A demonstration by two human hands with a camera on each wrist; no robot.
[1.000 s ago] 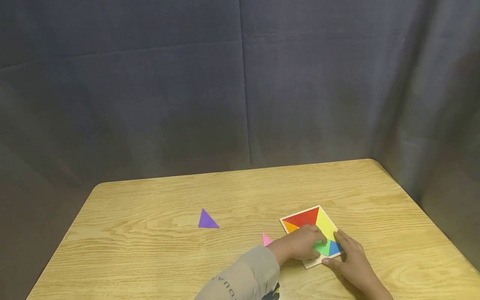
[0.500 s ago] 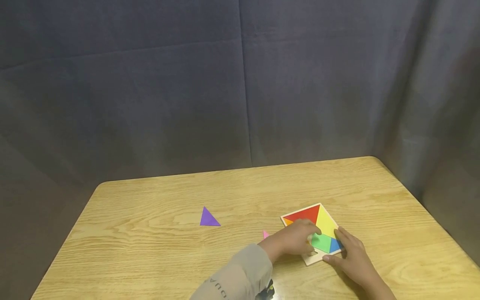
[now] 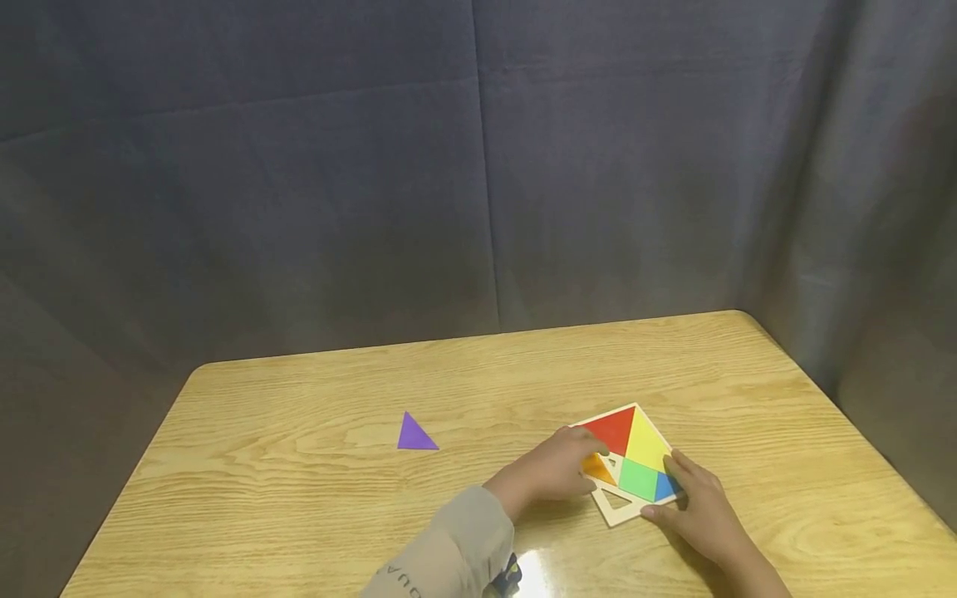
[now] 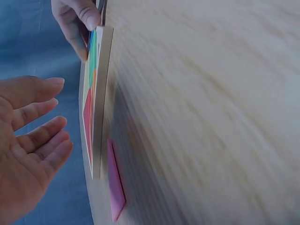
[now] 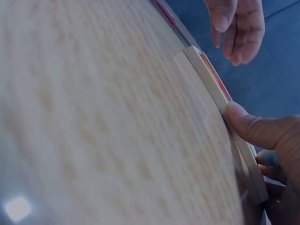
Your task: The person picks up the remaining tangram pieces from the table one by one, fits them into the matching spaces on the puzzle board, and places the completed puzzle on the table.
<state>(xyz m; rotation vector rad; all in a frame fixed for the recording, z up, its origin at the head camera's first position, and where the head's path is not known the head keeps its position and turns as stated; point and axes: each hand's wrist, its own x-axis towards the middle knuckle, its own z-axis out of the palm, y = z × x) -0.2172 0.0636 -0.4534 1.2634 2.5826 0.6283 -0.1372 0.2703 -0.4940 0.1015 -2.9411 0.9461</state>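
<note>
A square wooden tangram board [image 3: 613, 518] lies on the table's right half, holding red [image 3: 613, 430], yellow [image 3: 645, 442], green [image 3: 638, 479], blue [image 3: 666, 487] and orange [image 3: 598, 470] pieces. Two triangular gaps show in it. My right hand [image 3: 703, 511] grips the board's near right corner, thumb on the near edge and fingers on the right side. Over the left edge hovers my left hand [image 3: 557, 465], fingers loosely bent and holding nothing. Beside the board, the left wrist view shows a pink triangle [image 4: 116, 183], hidden under the left hand in the head view.
A purple triangle [image 3: 415, 433] lies flat on the wooden table [image 3: 299, 498], left of the board. Dark grey curtains [image 3: 336, 208] hang behind and along the sides of the table.
My left hand has drawn left from the board's middle, baring the green and orange pieces and the gaps. It now covers the pink triangle in the head view. The right hand keeps its grip.
</note>
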